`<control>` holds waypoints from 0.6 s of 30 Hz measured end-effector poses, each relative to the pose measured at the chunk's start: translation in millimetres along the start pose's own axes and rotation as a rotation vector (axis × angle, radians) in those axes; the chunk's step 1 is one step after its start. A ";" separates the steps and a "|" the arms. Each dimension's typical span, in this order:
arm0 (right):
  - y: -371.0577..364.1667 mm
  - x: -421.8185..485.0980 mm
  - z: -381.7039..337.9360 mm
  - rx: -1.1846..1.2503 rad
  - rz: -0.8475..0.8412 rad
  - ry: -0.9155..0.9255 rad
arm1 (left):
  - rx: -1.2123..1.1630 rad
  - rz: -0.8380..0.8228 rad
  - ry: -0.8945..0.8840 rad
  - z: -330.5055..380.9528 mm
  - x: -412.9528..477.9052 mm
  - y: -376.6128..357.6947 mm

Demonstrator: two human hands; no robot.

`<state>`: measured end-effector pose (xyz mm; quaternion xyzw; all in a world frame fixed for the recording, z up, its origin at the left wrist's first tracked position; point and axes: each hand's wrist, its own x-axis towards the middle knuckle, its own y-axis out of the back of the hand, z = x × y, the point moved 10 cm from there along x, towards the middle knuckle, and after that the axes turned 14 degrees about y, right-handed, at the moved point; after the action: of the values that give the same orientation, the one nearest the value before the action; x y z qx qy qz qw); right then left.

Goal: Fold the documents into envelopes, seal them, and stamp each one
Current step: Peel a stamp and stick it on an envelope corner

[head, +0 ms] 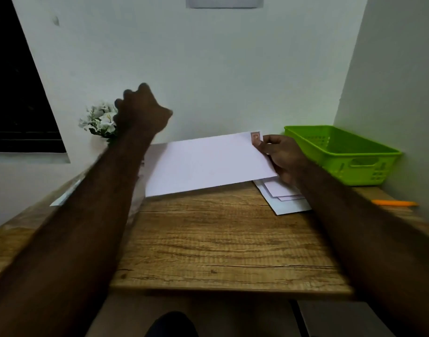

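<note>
As it tilts off the tabletop (232, 239), the envelope (203, 164) (stamp (255, 138) at its far right corner) is pinched by the right hand (281, 159) at its right edge; beyond its left end, the left hand (140, 110) hangs curled, empty.

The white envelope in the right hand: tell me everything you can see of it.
The envelope is a plain white paper rectangle, its shown face flat and unmarked but for a small reddish-brown stamp at the far right corner. It seems tilted, near long edge low at the wooden table. The right hand grips its right short edge beside the stamp. Its near right corner overlaps a stack of white papers. The flap is not visible.
</note>
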<state>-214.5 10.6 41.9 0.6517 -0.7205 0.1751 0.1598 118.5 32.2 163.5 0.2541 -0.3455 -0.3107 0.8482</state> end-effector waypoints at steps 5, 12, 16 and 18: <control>8.8 1.4 -3.4 0.080 0.111 0.023 | -0.267 -0.502 0.300 -60.0 -0.4 -41.3; 19.3 3.3 1.3 0.060 0.208 -0.001 | -0.563 -0.569 0.260 -43.3 -7.5 -54.7; 8.3 -0.9 -2.6 0.095 0.055 -0.056 | -0.487 -0.500 0.220 -47.0 16.1 -51.9; -5.8 -6.2 -5.3 0.091 -0.146 -0.101 | -0.453 -0.528 0.255 -57.2 27.1 -53.6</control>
<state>-208.1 18.0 44.0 0.7171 -0.6695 0.1624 0.1060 157.5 -10.8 104.4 0.1769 -0.0821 -0.5533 0.8098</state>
